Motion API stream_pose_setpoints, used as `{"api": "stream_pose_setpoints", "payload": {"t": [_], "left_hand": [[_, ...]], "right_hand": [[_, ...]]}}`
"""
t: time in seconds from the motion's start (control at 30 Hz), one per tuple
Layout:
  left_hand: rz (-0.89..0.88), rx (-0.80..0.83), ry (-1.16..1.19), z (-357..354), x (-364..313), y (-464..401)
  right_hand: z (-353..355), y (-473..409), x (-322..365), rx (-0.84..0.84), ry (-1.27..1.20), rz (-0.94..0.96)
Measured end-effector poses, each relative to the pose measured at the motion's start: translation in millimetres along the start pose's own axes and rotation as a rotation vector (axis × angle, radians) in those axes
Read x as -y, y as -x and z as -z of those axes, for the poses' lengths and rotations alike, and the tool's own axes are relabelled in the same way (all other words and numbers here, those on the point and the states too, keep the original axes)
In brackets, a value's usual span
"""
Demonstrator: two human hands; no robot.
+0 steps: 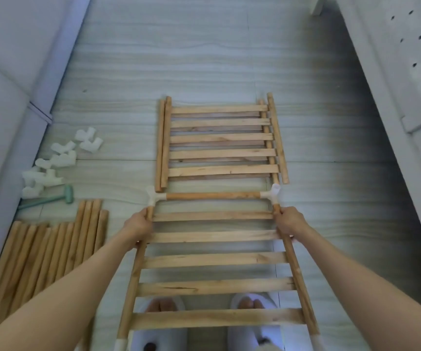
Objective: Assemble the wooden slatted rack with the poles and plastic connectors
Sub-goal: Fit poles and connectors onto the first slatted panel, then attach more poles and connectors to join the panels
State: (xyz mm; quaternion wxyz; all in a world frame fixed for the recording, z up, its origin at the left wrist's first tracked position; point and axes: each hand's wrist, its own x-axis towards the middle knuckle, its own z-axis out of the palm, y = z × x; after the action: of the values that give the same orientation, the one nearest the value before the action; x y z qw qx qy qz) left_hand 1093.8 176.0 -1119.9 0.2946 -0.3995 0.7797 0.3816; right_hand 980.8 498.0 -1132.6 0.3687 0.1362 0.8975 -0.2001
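Floor (204, 59): pale wood-grain boards, seen from above, with the person standing over the work. White slippers (251, 304) show through the slats below.

Held slatted panel (214, 259): the largest piece in play, five flat slats between two round side rails, lifted off the floor and running away from the body. Its far end carries a cross pole (213, 196) seated between two white plastic connectors, left connector (152, 197) and right connector (273, 193). White caps also seem fitted on the near rail ends at the bottom edge, partly cut off.

Spare panels (221, 140): at least two, stacked flat on the floor just beyond the held panel, not yet joined to anything.

Loose poles (47, 249): a bundle lying at the left, side by side.

Loose connectors (52, 163): a scatter of white pieces near the left wall, with a small green mallet (63, 196) between them and the poles.

Left hand (138, 228): fingers wrapped round the left rail, near the second slat. Right hand (289, 224): likewise clamped round the right rail. Both grips closed on the panel.

Step, as judged: one shelf tier is framed at the far end and is being carried or squared up. Early in the build; most parts lie unused.

Next likely needs: setting the panel down steady, then picking poles and pressing them into the open connector sockets, probably with mallet taps. The sockets must face the right way first.
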Motion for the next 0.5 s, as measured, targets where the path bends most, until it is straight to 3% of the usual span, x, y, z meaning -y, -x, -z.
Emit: {"api": "stream_pose_setpoints", "payload": {"t": [0.33, 0.5], "left_hand": [[-0.163, -0.201, -0.068, 15.4, -24.8, -67.4], [-0.283, -0.408, -0.031, 19.7, -46.2, -87.5]], "right_hand": [[13.7, -64.3, 46.1, -0.171, 0.127, 0.165], [15.6, -78.5, 66.8, -0.323, 0.145, 0.165]]}}
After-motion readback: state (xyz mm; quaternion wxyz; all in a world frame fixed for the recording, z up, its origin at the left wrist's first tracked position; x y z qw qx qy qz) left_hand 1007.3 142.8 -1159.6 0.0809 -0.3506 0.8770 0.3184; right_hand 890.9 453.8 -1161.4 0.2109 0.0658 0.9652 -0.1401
